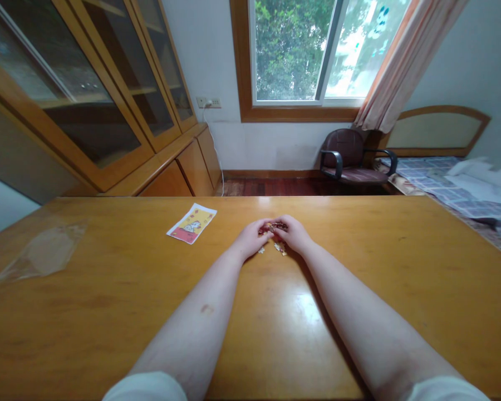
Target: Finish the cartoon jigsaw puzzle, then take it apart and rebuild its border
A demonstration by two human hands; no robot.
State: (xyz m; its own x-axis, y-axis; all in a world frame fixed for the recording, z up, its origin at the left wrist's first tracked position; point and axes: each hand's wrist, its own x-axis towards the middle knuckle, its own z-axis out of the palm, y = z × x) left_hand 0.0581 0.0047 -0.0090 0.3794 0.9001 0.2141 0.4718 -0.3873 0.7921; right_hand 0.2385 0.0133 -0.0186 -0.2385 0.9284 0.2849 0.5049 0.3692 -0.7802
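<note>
My left hand (254, 238) and my right hand (293, 231) come together at the middle of the wooden table, toward its far edge. Both curl around a small heap of jigsaw puzzle pieces (280, 226), dark red and yellowish, cupped between the fingers and thumbs. A few loose puzzle pieces (280, 248) lie on the tabletop just below the palms. Part of the heap is covered by my fingers. To the left of my hands lies a picture card (192, 224), yellow and red with a white cartoon figure.
A clear plastic bag (45, 249) lies flat on the table (121, 312) at the left. Beyond the table stand a glass-door cabinet (150, 142), a brown armchair (345, 156) and a bed (471, 184). A window (294, 55) faces me.
</note>
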